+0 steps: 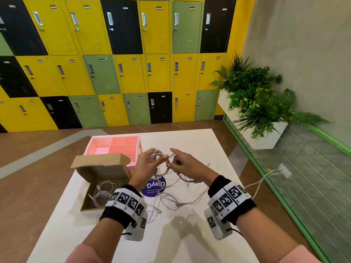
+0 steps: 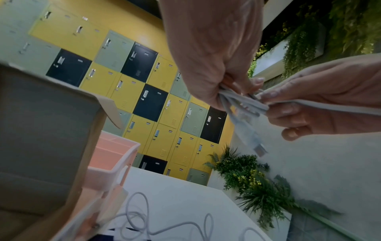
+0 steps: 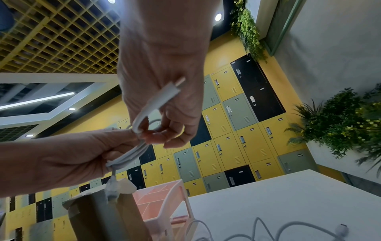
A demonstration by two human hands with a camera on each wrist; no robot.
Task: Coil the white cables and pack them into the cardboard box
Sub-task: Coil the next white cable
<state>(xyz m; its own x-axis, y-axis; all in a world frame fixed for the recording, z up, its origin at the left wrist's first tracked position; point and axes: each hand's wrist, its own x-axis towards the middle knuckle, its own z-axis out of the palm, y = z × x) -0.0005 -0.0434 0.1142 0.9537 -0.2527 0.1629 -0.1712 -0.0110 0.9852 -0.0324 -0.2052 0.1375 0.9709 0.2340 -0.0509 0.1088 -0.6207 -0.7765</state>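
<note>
Two hands meet above the table point(image 1: 199, 141), right of the box point(image 1: 106, 179): the left hand point(image 1: 146, 166) grips a coil point(image 1: 161, 158), the right hand point(image 1: 188, 164) pinches its end. Coiled cables point(image 1: 102, 192) lie inside the box; loose cables point(image 1: 171, 198) lie to its right.

Left wrist view — a plug point(image 2: 260, 149) dangles below the coil.

Right wrist view — fingers point(image 3: 163, 135) pinch a cable loop, its connector point(image 3: 175, 85) pointing toward the palm.

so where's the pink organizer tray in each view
head: pink organizer tray left of centre, behind the cardboard box.
left wrist: lower left, right of the box wall.
right wrist: bottom centre, right of the box.
shared landmark: the yellow, green and black lockers behind it.
</note>
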